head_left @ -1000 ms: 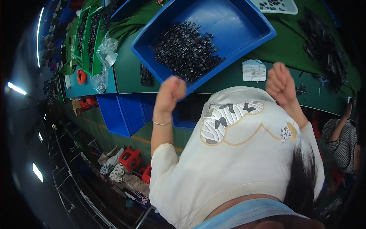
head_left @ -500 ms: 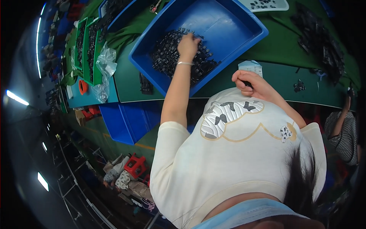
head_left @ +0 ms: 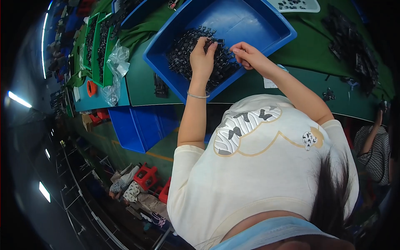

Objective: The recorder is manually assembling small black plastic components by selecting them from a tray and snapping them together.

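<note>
A blue plastic bin (head_left: 266,25) lies tilted across my front, its left part heaped with small black plastic parts (head_left: 183,56). My left hand (head_left: 202,58), with a bracelet on the wrist, is over this heap. Its thumb and fingers are curled around what looks like a small black plastic part (head_left: 211,41). Close by on the right, my right hand (head_left: 252,60) is above the bin's near wall. Its fingertips are pinched together, pointing toward the left hand; whatever they hold is too small to make out.
Green trays (head_left: 107,77) of black parts and a clear plastic bag (head_left: 118,66) lie on the left. An orange tape roll (head_left: 91,88) sits near them. At far right are a white tray (head_left: 310,6) and a dark pile (head_left: 348,46). Below the table edge stands another blue bin (head_left: 137,129).
My right hand has come from near my chest, up and left, to the bin beside my left hand. The left hand has drawn slightly back from the heap, its thumb now showing.
</note>
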The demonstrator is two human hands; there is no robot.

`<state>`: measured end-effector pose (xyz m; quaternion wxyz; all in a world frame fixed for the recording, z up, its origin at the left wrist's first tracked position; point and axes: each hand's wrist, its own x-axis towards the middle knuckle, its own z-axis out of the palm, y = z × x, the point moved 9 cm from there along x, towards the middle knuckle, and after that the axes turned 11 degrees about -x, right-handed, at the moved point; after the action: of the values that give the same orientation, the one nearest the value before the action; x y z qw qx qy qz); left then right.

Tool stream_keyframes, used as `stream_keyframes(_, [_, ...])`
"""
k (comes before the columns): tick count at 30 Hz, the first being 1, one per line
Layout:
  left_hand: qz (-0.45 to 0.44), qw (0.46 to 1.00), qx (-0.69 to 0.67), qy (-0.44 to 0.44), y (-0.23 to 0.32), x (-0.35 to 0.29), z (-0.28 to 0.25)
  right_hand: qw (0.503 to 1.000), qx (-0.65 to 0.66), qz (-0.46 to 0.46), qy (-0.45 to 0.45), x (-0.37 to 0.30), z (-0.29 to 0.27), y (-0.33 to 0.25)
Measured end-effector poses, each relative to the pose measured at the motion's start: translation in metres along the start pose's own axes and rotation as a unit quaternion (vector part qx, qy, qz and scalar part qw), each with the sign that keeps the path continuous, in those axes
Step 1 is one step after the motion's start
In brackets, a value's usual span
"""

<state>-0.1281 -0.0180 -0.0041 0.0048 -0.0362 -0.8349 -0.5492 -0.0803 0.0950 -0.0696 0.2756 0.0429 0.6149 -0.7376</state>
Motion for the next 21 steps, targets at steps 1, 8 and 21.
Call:
stream_keyframes(1, [0.002,0.998,-0.057,-0.008,-0.003,-0.001,0.001,1.0,-0.018,-0.003,-0.003,0.003,0.002,-0.002])
stream_keyframes(8, [-0.125,0.965,-0.225,-0.046,-0.022,-0.01,0.023,0.992,-0.12,-0.025,0.023,0.008,0.006,-0.006])
stream_keyframes(21, [-0.129,0.974,-0.132,-0.132,0.0,-0.014,0.031,0.993,-0.098,-0.05,0.05,0.01,-0.017,-0.014])
